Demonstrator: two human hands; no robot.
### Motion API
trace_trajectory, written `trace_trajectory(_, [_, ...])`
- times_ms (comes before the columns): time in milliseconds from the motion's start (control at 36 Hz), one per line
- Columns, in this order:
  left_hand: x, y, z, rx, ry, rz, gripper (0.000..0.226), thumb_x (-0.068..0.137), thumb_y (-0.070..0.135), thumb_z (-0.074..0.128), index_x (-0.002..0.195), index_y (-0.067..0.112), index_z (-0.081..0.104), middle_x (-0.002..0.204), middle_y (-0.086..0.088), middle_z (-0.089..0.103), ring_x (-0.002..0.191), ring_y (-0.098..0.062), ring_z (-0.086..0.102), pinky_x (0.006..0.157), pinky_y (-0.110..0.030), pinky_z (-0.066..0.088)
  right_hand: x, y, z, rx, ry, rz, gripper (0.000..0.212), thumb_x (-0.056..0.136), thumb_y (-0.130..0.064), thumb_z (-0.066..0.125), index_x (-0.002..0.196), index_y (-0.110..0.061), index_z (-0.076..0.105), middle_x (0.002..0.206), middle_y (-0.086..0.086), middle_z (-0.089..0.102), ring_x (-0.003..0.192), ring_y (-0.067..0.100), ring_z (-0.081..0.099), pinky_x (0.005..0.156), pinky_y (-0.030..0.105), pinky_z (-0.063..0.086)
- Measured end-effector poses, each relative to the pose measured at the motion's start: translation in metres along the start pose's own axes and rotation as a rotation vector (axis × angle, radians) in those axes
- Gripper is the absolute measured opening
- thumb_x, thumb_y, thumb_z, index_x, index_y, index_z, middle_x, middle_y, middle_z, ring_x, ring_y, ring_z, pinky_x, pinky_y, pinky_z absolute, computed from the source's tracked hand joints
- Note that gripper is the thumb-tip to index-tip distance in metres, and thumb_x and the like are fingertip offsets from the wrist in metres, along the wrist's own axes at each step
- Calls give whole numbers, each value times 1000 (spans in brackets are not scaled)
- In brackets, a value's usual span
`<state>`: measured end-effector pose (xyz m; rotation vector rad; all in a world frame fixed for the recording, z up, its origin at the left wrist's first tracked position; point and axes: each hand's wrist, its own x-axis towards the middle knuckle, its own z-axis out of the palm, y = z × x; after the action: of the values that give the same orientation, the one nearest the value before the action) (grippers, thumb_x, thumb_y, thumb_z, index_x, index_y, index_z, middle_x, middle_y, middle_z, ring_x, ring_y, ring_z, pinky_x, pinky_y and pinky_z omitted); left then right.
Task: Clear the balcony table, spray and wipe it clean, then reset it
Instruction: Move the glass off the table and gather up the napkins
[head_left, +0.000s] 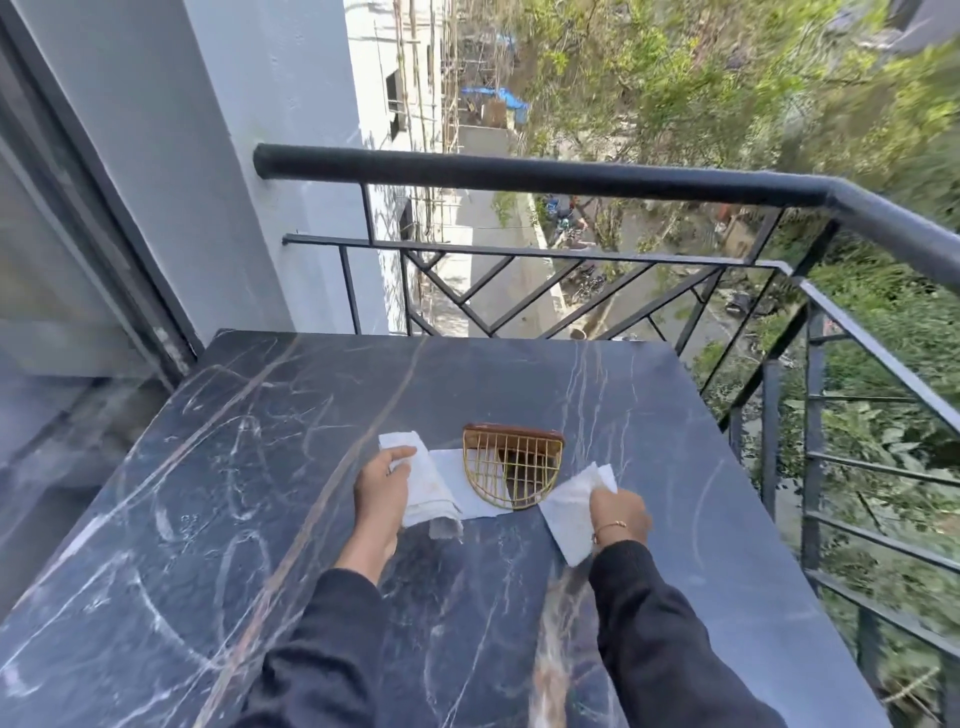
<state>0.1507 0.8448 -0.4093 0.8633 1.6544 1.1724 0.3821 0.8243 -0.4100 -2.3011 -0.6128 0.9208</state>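
A dark marble table (260, 493) fills the lower view. Near its middle stands a gold wire napkin holder (511, 467) with a brown wooden base. My left hand (382, 491) grips a folded stack of white napkins (423, 480) just left of the holder. A flat white napkin (460, 486) lies on the table between that stack and the holder. My right hand (621, 514) pinches another white napkin (571, 512) at the holder's right front, lifted a little off the table.
A black metal railing (571, 182) runs behind and to the right of the table, with a drop to a street and trees beyond. A white wall (208, 156) and a sliding door frame (93, 208) stand at the left.
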Motion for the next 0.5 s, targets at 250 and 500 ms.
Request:
trace_trajectory(250, [-10,14,10,-33,-62,6,28,93,-1,43,98,15,66,82,1,55,73,-15,47,66,-28,38,-29,-55,-16,264,94,-283,43,72,-37,42,82,1,58,86,19,57,83,33,52,72,32,39])
trace_trajectory(500, [-23,34,-4,-189,-128,-94,28,94,32,53,78,18,71,89,-12,67,79,-23,58,68,-31,41,-93,-93,18,585,-525,-360,7,57,-13,48,65,-14,47,63,2,38,57,17,35,49,17,28])
